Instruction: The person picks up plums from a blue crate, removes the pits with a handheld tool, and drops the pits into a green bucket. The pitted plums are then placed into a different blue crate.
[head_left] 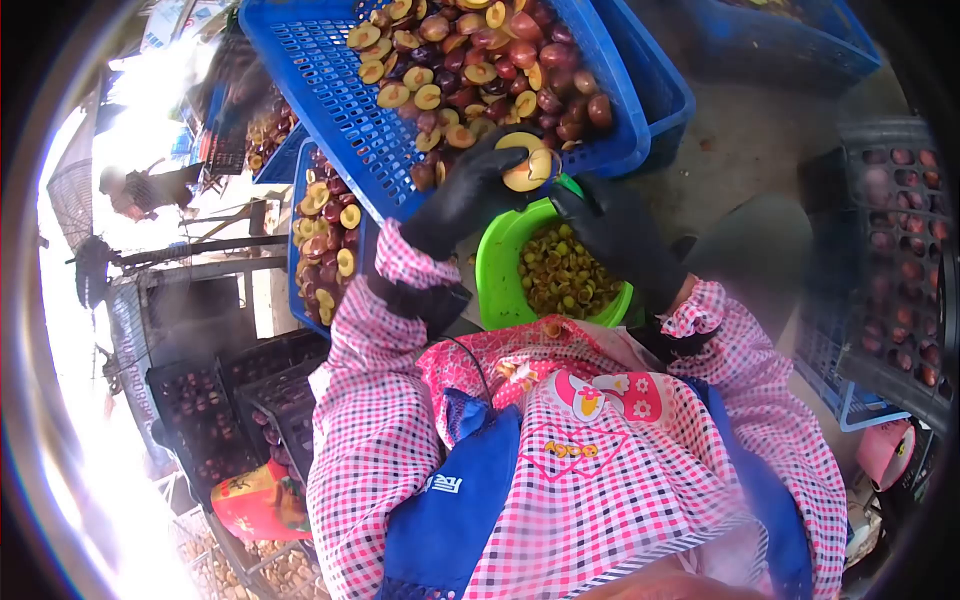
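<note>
My left hand (478, 183), in a black glove, is closed around a cut plum (524, 172) with its yellow flesh facing up. Opposite it, my black-gloved right hand (612, 228) grips a small tool with a green handle (568, 185). The tool's tip meets the plum's edge; its exact kind is hard to make out. Below both hands sits a bright green basin (494, 272) holding many small yellow-brown plum pits (566, 270). Just beyond my hands, a blue perforated crate (330, 105) is partly filled with halved plums (500, 60).
Another blue crate (296, 255) of plum halves stands to the left. Black crates (200, 410) of whole plums and a red bag (262, 503) lie lower left. Stacked crates (895, 250) with plums stand at right. Another person (150, 190) is at far left.
</note>
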